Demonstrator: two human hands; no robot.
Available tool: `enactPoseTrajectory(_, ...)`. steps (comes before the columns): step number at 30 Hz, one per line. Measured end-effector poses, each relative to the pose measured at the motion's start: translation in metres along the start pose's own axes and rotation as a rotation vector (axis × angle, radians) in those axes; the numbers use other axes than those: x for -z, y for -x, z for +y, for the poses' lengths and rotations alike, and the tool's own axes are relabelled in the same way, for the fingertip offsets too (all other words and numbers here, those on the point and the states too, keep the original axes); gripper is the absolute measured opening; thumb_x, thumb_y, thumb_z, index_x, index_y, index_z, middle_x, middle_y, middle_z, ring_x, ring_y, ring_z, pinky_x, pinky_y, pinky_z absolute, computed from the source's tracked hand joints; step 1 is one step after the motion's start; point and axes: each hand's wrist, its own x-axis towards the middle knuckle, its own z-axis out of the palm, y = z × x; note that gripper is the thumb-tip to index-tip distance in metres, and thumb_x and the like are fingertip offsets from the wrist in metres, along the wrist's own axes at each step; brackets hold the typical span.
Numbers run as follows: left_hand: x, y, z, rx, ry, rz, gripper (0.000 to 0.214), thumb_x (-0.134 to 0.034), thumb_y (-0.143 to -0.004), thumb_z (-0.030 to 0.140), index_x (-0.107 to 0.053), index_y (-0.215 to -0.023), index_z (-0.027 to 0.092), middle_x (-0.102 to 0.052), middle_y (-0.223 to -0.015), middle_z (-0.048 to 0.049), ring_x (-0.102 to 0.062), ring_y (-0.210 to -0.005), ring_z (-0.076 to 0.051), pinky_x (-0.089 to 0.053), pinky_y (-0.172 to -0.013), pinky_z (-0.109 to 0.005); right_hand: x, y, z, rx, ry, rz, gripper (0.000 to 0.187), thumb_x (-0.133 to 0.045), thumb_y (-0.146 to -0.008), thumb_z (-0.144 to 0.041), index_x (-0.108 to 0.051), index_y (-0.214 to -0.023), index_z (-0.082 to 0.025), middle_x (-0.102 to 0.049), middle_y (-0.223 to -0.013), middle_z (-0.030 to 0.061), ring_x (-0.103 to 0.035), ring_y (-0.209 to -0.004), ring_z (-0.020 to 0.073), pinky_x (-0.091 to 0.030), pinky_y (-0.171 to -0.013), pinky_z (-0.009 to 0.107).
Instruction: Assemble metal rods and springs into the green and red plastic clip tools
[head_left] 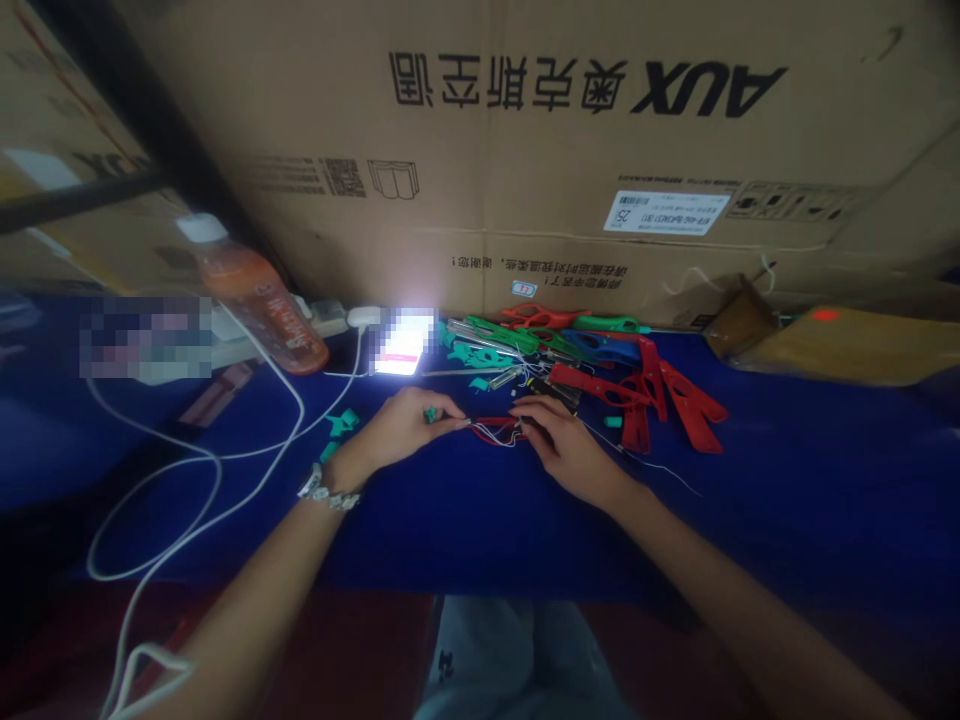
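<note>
In the middle of the blue table, a red plastic lighter shell with thin white wires lies between my two hands. My left hand pinches a small dark end at its left side, and a small green piece shows by its fingers. At the other end, my right hand has its fingertips closed on the wires and shell. What exactly sits in the fingertips is too small to make out. Just beyond are several green lighter shells, metal tubes and red lighter shells.
A large cardboard box stands upright along the back. To the left are a drink bottle, a bright phone and a looped white cable. Loose green pieces lie beside my left wrist. A yellow package sits far right.
</note>
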Motion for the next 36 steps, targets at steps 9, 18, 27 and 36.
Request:
enactPoseTrajectory(9,0.006,0.007,0.007,-0.019,-0.191,0.006,0.018,-0.065,-0.091,0.036,-0.078,-0.1,0.027,-0.071,-0.08,0.0004,-0.064,-0.07,-0.014,-0.047,-0.065,-0.024,0.001,0.0,-0.002,0.003,-0.005,0.01,0.027,-0.049,-0.096,-0.013,-0.065,-0.114,-0.024,-0.063,-0.123,0.0089,-0.062,-0.117,0.0223,-0.052,-0.104,0.047)
enactPoseTrajectory(18,0.006,0.011,0.01,0.02,-0.368,0.036,0.023,-0.067,-0.089,0.041,-0.076,-0.107,0.03,-0.067,-0.081,-0.0001,-0.063,-0.07,-0.016,-0.044,-0.064,-0.026,0.001,0.001,-0.003,0.009,0.002,0.013,0.026,-0.049,-0.097,-0.015,-0.065,-0.115,-0.025,-0.063,-0.123,0.0093,-0.062,-0.117,0.0229,-0.051,-0.104,0.047)
enactPoseTrajectory(27,0.009,0.017,0.021,-0.054,-0.465,0.075,0.012,-0.068,-0.09,0.029,-0.076,-0.099,0.027,-0.069,-0.088,-0.0013,-0.064,-0.074,-0.016,-0.047,-0.069,-0.027,0.004,0.001,-0.005,0.073,0.067,-0.026,0.034,-0.045,-0.099,-0.016,-0.062,-0.126,-0.029,-0.061,-0.127,0.0082,-0.062,-0.118,0.0232,-0.052,-0.104,0.049)
enactPoseTrajectory(36,0.007,0.019,0.022,-0.094,-0.526,0.103,0.007,-0.068,-0.089,0.024,-0.072,-0.095,0.024,-0.069,-0.092,-0.0014,-0.063,-0.073,-0.015,-0.047,-0.068,-0.027,0.005,-0.004,-0.027,0.149,0.177,-0.007,0.025,-0.053,-0.096,-0.021,-0.063,-0.119,-0.026,-0.063,-0.122,0.0089,-0.061,-0.113,0.025,-0.05,-0.099,0.048)
